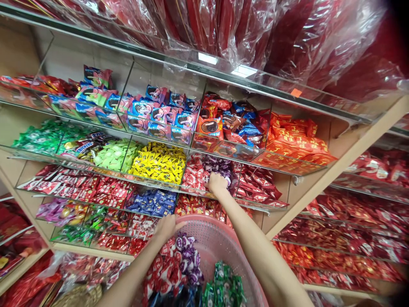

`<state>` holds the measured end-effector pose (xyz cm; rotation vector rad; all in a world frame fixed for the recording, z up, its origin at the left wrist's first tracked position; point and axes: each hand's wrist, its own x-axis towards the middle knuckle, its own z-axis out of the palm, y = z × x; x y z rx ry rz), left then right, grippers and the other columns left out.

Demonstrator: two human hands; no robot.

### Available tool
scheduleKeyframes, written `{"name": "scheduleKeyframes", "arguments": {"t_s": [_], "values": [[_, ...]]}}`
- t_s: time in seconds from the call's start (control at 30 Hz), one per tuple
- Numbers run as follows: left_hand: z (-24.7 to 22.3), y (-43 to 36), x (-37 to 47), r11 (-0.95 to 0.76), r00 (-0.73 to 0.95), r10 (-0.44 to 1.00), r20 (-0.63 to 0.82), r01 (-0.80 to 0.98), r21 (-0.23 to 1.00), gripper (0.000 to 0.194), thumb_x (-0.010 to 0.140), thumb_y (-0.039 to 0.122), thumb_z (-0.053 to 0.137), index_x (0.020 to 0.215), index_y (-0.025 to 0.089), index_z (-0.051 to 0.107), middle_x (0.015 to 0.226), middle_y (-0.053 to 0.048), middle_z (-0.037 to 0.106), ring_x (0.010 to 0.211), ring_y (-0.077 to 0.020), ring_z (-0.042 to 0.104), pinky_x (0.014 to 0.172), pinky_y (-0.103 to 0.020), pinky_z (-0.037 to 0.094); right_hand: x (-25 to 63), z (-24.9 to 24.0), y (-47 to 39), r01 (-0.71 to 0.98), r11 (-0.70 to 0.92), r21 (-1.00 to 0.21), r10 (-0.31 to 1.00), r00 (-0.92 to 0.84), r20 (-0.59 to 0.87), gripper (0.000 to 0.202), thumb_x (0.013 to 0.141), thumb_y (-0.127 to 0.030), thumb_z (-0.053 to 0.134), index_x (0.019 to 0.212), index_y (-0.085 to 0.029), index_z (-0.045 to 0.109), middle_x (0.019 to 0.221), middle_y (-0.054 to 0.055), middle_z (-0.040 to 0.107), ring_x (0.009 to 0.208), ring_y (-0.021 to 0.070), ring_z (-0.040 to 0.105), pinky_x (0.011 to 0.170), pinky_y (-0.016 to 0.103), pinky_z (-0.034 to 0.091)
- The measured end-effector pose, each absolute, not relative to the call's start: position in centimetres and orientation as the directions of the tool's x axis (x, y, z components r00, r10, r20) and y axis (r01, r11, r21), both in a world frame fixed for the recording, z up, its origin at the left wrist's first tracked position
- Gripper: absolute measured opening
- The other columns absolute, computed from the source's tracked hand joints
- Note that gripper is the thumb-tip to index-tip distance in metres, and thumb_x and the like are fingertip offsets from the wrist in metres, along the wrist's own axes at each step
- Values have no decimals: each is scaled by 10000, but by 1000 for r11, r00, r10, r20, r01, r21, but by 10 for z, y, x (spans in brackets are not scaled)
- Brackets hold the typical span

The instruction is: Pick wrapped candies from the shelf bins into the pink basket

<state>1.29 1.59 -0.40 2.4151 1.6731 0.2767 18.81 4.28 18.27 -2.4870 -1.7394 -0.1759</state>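
Glass-fronted shelves (191, 64) fill most of what we see, rising beyond both our hands and packed with wrapped sweets. Nearer us, below our right forearm and on our side of our left hand, sits the pink basket (217, 241), round, smooth at the rim and pierced with small holes down its wall. Our left hand (166, 227) is closed over its far rim. Inside, just below that hand, we have red-and-white sweets (165, 268), with purple-and-white sweets (191, 258) beside them, twisted in shiny wrappers; green sweets (223, 285) lie farther to the right, and dark wrappers (180, 297) show at the bottom of our view. Our right hand (218, 183) reaches past the basket into a shelf compartment, fingers curled down; we cannot tell how far they are closed or whether they have hold of a sweet. Purple shelf sweets (220, 164) lie right at and beyond those fingers, pink-and-white shelf sweets (194, 170) just to their left, and small yellow packets (158, 163) farther left.
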Motion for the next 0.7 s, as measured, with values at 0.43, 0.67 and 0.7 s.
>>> {"name": "scheduleKeyframes", "arguments": {"t_s": [0.43,0.67,0.7], "values": [[-2,15,12,-331,334,942,31,906,264,712,714,727,212,864,145,592,841,-129,591,820,-259,569,715,-340,419,185,184,41,941,-339,-11,928,336,159,419,686,-323,630,1046,-121,556,1043,169,545,918,250,572,719,335,445],[-1,14,12,-341,344,938,40,897,282,688,719,719,226,866,152,588,828,-118,601,808,-256,573,692,-324,423,194,186,38,959,-285,-9,942,282,182,375,710,-355,597,1018,-142,567,1024,137,558,926,237,568,724,304,438],[-1,14,12,-336,341,940,34,899,281,690,719,718,229,875,151,589,833,-122,600,813,-255,572,696,-323,423,196,187,37,961,-276,-18,943,275,186,386,706,-378,594,1016,-149,565,1025,131,558,923,239,567,726,308,436]]}}
